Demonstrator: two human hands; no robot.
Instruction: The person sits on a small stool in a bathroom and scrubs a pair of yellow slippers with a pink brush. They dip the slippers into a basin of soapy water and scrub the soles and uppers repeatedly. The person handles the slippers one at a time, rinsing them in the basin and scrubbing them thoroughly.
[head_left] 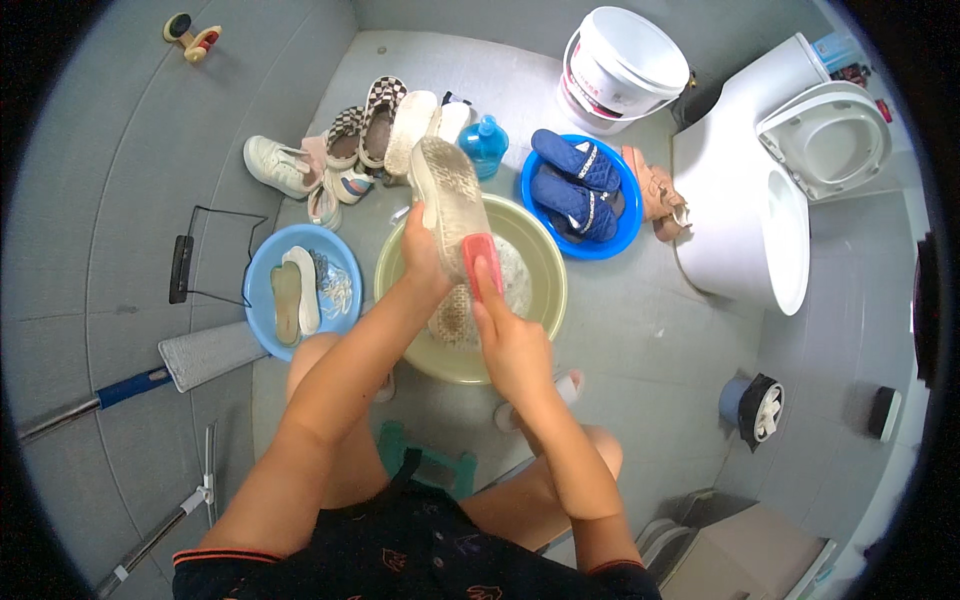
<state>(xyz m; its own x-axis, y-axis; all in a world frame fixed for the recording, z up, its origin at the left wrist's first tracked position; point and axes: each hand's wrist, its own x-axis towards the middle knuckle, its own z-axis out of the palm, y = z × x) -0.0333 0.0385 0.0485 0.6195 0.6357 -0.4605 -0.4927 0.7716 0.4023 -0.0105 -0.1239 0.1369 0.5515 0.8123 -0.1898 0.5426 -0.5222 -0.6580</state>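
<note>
A whitish shoe (448,190) is held sole up over a pale yellow-green basin (556,300); dirt darkens its tread. My left hand (424,250) is closed around the shoe's side near the heel end. In my right hand (515,350) is a pink scrubbing brush (482,262), its head pressed against the sole and the index finger laid along its back. The bristles are hidden beneath it. Inside the basin, below the held shoe, lie sudsy water and another shoe (452,318) with its patterned sole showing.
Left stands a light blue basin (353,260) with insoles and laces; a flat mop (215,355) leans nearby. Several shoes (383,120) and a blue bottle (484,150) stand beyond. Right are blue slippers (575,200) in a blue basin (608,247), a white bucket (625,70) and a toilet (735,200).
</note>
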